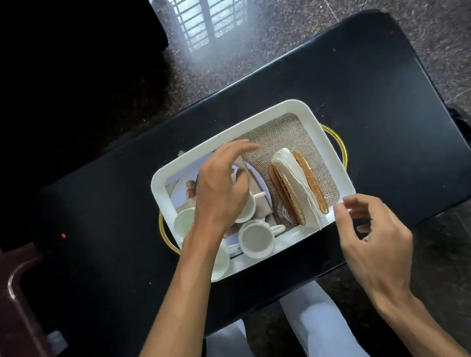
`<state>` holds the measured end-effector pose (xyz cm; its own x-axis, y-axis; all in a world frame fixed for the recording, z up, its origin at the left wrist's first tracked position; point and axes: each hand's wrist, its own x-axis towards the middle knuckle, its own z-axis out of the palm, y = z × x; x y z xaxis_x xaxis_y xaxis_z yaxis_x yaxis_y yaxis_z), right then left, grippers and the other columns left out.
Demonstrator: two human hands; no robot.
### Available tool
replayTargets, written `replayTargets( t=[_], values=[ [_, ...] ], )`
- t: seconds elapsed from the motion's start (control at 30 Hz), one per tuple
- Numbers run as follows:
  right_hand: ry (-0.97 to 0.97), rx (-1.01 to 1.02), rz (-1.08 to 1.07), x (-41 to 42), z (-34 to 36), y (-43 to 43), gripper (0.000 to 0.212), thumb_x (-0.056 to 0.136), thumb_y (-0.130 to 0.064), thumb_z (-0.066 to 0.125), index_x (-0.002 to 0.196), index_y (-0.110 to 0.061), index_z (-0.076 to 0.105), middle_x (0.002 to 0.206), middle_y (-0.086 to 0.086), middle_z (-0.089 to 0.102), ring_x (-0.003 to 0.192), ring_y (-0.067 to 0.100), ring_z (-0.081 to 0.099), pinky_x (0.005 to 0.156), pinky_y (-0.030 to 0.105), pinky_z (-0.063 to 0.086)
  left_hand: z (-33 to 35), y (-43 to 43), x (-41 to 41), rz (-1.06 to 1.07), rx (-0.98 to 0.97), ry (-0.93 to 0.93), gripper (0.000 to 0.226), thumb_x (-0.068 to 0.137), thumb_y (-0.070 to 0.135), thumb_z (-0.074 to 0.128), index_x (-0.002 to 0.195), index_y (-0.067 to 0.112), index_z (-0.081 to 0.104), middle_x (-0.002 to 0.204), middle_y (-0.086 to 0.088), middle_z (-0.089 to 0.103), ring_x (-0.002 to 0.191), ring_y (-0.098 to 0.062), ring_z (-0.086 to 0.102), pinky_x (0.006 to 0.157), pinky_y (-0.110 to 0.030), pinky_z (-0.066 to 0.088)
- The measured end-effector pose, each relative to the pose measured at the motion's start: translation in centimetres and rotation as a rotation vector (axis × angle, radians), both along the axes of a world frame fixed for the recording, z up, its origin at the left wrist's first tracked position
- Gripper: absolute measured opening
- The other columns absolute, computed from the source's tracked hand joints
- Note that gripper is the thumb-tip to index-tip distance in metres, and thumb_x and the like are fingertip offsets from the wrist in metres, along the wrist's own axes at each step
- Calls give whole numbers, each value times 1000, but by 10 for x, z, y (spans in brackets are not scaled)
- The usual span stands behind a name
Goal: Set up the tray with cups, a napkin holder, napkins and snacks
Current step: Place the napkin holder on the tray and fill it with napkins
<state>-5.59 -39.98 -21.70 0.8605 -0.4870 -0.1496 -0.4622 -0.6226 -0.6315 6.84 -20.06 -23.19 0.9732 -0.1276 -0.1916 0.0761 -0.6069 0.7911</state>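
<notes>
A white tray with gold handles sits on a black table. On its right half a gold-and-wood napkin holder stands on a burlap mat, with white napkins in it. White cups crowd the left half, one near the front edge and another at the left. A snack packet lies under them. My left hand hovers over the cups with fingers spread; what it touches is hidden. My right hand is at the tray's front right corner, fingers apart near the napkins' lower tip.
The black table stands on a speckled stone floor. A dark brown plastic stool is at the left. A dark piece of furniture fills the upper left. My white-clad legs show below the table.
</notes>
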Motion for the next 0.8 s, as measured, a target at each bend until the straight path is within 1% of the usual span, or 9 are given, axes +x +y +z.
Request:
replayTargets(
  t=[0.17,0.3,0.37,0.43,0.5,0.6,0.67,0.73,0.8],
  values=[
    [-8,159,263,18,24,23,29,92,-37,65,119,-32,57,115,-20,56,111,1,56,84,20,50,23,30,-74,295,-156,-21,40,94,3,63,127,25,67,130,17,67,129,-2,58,102,-35,54],
    [-15,208,507,29,41,52,35,89,-24,71,122,-25,58,119,-12,57,115,-6,51,93,3,36,32,55,-144,487,-160,-6,40,92,8,63,125,29,68,128,17,67,124,-11,63,98,-35,57],
    [-4,233,612,32,47,74,39,88,-18,74,122,-24,57,122,-10,57,113,0,54,96,12,41,36,71,-176,587,-141,-31,40,91,5,63,122,29,71,126,13,69,120,-14,66,91,-36,60],
    [-20,213,706,32,46,98,35,90,-21,72,123,-14,61,122,0,59,107,21,61,93,28,50,43,87,-202,659,-83,-47,41,88,3,63,116,31,73,120,12,72,114,-11,69,81,-37,62],
    [-46,172,771,28,42,122,44,88,-35,63,118,-3,66,118,12,64,96,33,65,84,28,50,49,103,-226,709,-2,-31,45,84,2,63,111,37,75,115,13,74,108,-4,70,76,-34,62],
    [-30,181,815,19,34,158,53,81,-47,58,114,-6,68,115,16,67,95,31,63,83,19,49,60,131,-259,786,44,26,39,85,16,65,105,47,76,113,22,73,102,5,69,81,-26,59],
    [12,243,853,10,29,179,54,80,-56,58,117,-18,65,120,8,63,102,30,61,78,28,53,65,155,-278,840,58,33,33,84,18,67,105,41,79,114,24,72,95,7,69,85,-24,57],
    [31,273,926,0,22,202,59,81,-67,53,120,-24,61,125,1,59,104,30,58,76,47,54,68,186,-297,921,86,-7,38,81,5,70,105,33,81,111,21,73,99,6,69,83,-17,56],
    [26,245,1003,-7,18,234,59,82,-71,49,121,-28,59,126,-1,57,104,27,57,76,46,54,72,221,-315,994,99,-32,42,82,-3,70,107,29,80,114,17,73,107,2,68,79,-20,58]
  ],
)
